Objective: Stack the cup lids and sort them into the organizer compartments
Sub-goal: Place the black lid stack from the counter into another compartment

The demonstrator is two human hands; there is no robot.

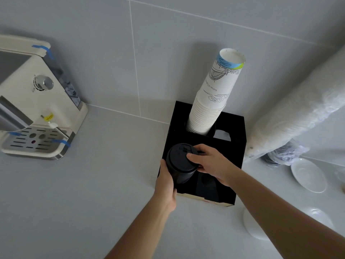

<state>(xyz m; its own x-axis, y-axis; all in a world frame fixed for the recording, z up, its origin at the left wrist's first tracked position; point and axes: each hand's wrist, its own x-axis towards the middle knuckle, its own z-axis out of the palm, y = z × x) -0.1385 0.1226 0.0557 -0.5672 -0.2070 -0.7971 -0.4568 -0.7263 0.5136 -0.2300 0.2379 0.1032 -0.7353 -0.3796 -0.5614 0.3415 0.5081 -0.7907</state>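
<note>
Pale grey counter [74,193] runs smooth and bare across the near and left side of the scene, meeting a wall [168,43] of large grey tiles with thin light grout lines. On the far left a cream coffee machine [35,101] stands on the counter, with a metal drip tray at its base and strips of blue tape on its corners.

Right of centre, against the wall, sits a black organizer [237,146] with open compartments in its top. A tall stack of white paper cups [211,101], printed with line drawings and a blue and green band, stands upside down in the far left compartment and leans toward the right. A stack of black cup lids [179,163] is in the near left compartment, partly risen above the organizer's top. The left hand [166,184] wraps around the stack's left side, its fingers hidden behind the lids. The right hand [212,163] has its thumb pressed on the top lid and its fingers curled down the right side, so both hands grip the stack.

To the right, a long sleeve of white lids in clear plastic wrap [298,113] leans against the wall. A white saucer [308,174] lies on the counter below it, and another white dish [255,227] lies nearer, partly behind the right forearm.
</note>
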